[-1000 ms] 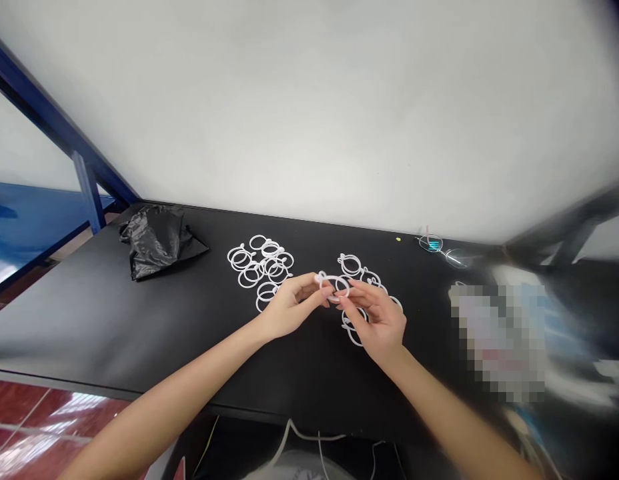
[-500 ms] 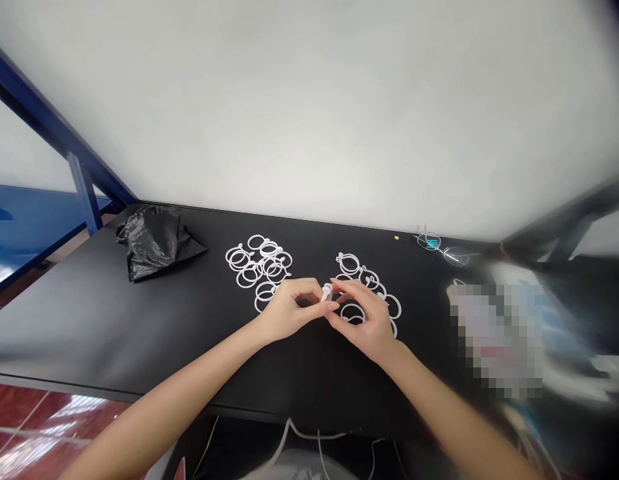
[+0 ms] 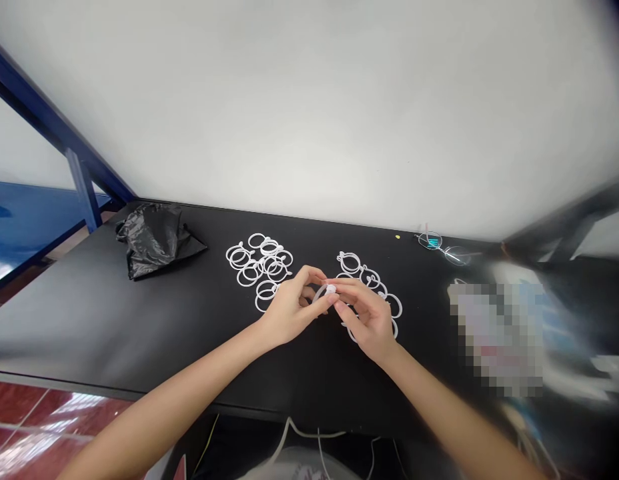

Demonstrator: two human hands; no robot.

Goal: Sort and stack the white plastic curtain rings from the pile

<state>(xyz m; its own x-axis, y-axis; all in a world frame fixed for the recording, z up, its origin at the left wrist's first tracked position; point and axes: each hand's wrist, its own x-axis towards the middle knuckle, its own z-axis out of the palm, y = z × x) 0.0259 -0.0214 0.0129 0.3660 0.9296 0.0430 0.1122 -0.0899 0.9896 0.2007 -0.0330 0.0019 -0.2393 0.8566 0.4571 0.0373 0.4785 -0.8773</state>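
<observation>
Between my two hands, above the black table point(image 3: 189, 333), is a white curtain ring point(image 3: 331, 289) with a small knob-like eyelet. My left hand point(image 3: 288, 308) pinches it with thumb and fingertips from the left. From the right, my right hand point(image 3: 373, 317) closes its fingertips on the same ring at the eyelet. A group of similar white rings point(image 3: 269, 249) lies overlapping on the table beyond my left hand. Another group of white rings point(image 3: 372, 278) lies around and partly under my right hand, which hides some of them.
A crumpled black plastic bag point(image 3: 157, 243) lies at the table's far left. Eyeglasses point(image 3: 442, 249) rest near the wall point(image 3: 309, 120) at the back right. A pixelated package point(image 3: 494, 340) sits to the right. White cables point(image 3: 289, 430) show below the front edge.
The held curtain ring has turned, so its curved band now shows toward my left hand. My fingers have shifted slightly around it; the ring groups look unchanged.
</observation>
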